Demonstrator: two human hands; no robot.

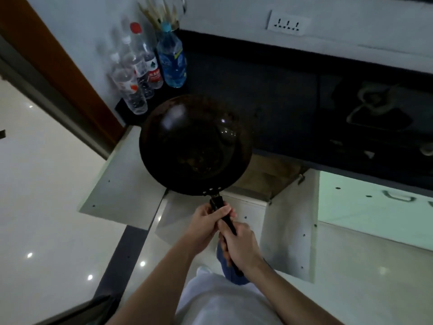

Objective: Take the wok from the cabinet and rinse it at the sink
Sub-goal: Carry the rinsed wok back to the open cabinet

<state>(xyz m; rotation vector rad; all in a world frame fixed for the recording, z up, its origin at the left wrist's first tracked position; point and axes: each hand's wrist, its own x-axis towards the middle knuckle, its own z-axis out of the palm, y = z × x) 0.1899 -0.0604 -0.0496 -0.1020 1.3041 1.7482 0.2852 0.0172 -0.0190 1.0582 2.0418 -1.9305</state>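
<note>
A round dark wok (195, 145) with a long black handle hangs in the air in front of the open cabinet (264, 181), its bowl facing up and level with the counter edge. My left hand (207, 225) grips the handle close to the bowl. My right hand (241, 247) grips the same handle lower down, nearer my body. Both cabinet doors (124, 181) stand swung open below the wok. No sink is in view.
Several plastic bottles (150, 66) and a holder of chopsticks (157, 14) stand at the counter's left end. A dark counter (269, 90) carries a gas hob (379, 109) on the right. A wall socket (289, 23) sits above. Glossy floor lies to the left.
</note>
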